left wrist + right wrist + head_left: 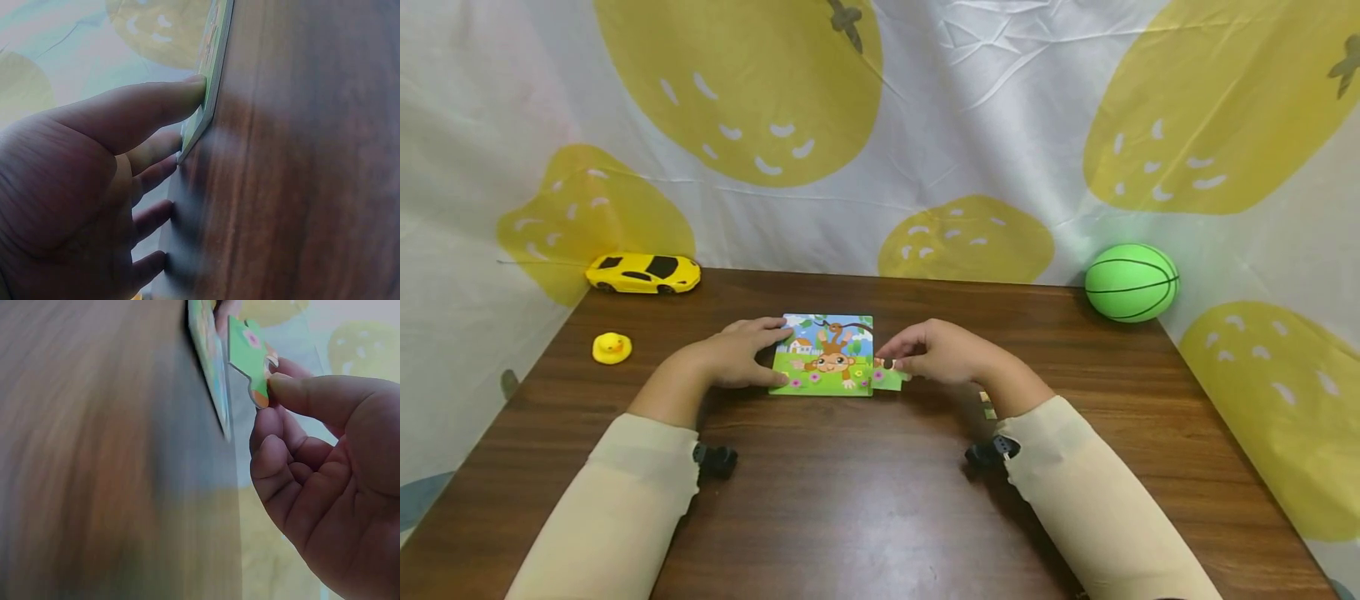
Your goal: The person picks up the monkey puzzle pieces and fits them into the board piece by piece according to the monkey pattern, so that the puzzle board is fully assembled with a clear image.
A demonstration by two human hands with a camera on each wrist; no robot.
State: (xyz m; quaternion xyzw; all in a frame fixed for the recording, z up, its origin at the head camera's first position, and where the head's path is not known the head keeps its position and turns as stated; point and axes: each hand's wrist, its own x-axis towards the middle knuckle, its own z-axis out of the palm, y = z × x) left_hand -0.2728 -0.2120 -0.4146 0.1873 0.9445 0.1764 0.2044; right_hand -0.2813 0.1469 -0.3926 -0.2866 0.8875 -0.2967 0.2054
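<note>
A square picture puzzle (823, 358) with an upside-down monkey on green grass and blue sky lies flat on the table. My left hand (741, 354) rests at its left side, thumb on the near left part of the picture and the other fingers spread towards the far left corner. In the left wrist view the thumb of that hand (81, 175) touches the puzzle's face. Between thumb and fingers my right hand (943, 354) pinches a green puzzle piece (248, 353) with a pink flower, at the puzzle's right edge. The piece is tilted in the right wrist view.
A small patterned piece (987, 406) lies by the right wrist, partly hidden. At the back left stands a yellow toy car (643, 273), with a yellow rubber duck (612, 348) nearer. A green ball (1132, 283) sits at the back right, against the fruit-print cloth (992, 150).
</note>
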